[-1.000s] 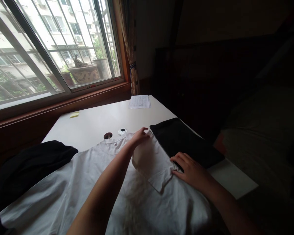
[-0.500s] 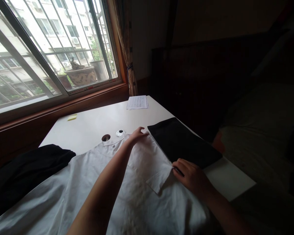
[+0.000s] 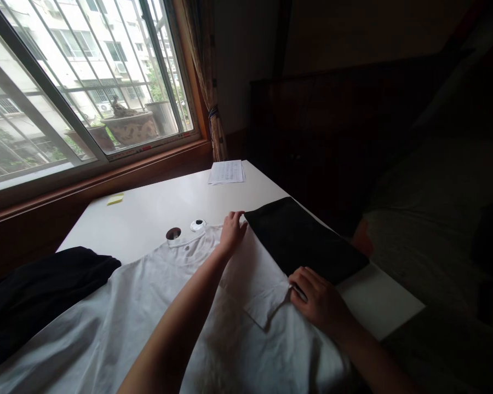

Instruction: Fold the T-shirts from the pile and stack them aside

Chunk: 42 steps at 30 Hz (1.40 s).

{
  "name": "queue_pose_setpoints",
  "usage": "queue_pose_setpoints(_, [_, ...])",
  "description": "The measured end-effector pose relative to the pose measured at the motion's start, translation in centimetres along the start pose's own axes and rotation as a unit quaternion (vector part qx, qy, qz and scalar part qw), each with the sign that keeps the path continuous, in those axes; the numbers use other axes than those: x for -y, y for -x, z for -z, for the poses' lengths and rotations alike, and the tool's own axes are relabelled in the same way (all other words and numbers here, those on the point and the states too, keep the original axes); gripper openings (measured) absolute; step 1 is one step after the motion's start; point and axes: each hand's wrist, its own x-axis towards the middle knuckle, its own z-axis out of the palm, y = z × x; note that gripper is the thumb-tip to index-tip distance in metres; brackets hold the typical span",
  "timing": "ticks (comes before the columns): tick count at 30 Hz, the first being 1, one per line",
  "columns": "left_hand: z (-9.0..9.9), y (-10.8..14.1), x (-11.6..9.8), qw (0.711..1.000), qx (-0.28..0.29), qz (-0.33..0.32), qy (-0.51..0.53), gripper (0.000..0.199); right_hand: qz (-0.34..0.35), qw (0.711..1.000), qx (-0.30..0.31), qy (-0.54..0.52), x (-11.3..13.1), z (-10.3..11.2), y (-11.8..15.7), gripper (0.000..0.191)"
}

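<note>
A white shirt [image 3: 148, 306] lies spread over the near part of the white table, its collar toward the window and its right sleeve folded inward. My left hand [image 3: 233, 232] rests at the shirt's right shoulder, fingers bent, with the fingertips at the corner of a flat dark cloth [image 3: 308, 235]. Whether those fingers pinch any fabric is hard to tell. Lower right, my right hand [image 3: 314, 295] is closed on the folded edge of the shirt near the sleeve.
A black garment [image 3: 45, 290] lies at the left. Papers [image 3: 227, 172], a yellow note pad [image 3: 115, 198], a round hole [image 3: 173, 233] and a small white round object [image 3: 198, 225] are farther back. A barred window stands behind, and a curtain [image 3: 217, 131] hangs beside it.
My left hand has turned at the shoulder, its fingers now pointing away toward the dark cloth's corner. My right hand keeps its grip. The view has shifted slightly.
</note>
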Motion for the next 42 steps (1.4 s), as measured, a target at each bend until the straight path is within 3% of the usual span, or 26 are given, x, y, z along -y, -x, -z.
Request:
queue_pose_setpoints(4, [0.5,2.3,-0.4,0.995,-0.006,-0.086,-0.051,0.031,-0.001,1.0,0.022,-0.018,0.2,0.7,-0.1,0.026])
queue_pose_setpoints(7, [0.6,4.8,-0.3,0.967,0.053,-0.215,-0.126,0.029,0.006,0.999,0.03,-0.038,0.3,1.1,-0.3,0.03])
queue_pose_setpoints(9, [0.4,6.3,0.1,0.947,0.094,-0.256,-0.169,0.037,0.003,0.999,0.021,-0.047,0.3,1.0,-0.4,0.024])
queue_pose_setpoints(13, [0.0,6.8,0.7,0.943,0.135,-0.201,-0.229,0.057,-0.006,0.999,0.011,-0.05,0.2,0.5,-0.5,0.012])
queue_pose_setpoints(22, [-0.2,3.2,0.8,0.942,0.158,-0.1,-0.28,0.059,-0.004,0.998,0.026,-0.058,0.3,0.2,-0.6,0.013])
queue_pose_setpoints(29, [-0.5,3.1,1.2,0.941,0.146,-0.077,-0.297,0.064,-0.006,0.997,0.031,-0.064,0.2,0.1,-0.4,0.013])
queue_pose_setpoints(36, [-0.2,2.2,1.3,0.942,0.151,-0.046,-0.297,0.069,0.02,0.998,0.039,-0.043,0.4,0.3,-0.2,0.027])
queue_pose_setpoints(42, [0.3,1.7,2.3,0.95,0.116,-0.031,-0.289,0.06,0.015,0.998,0.038,-0.048,0.5,0.4,-0.3,0.028])
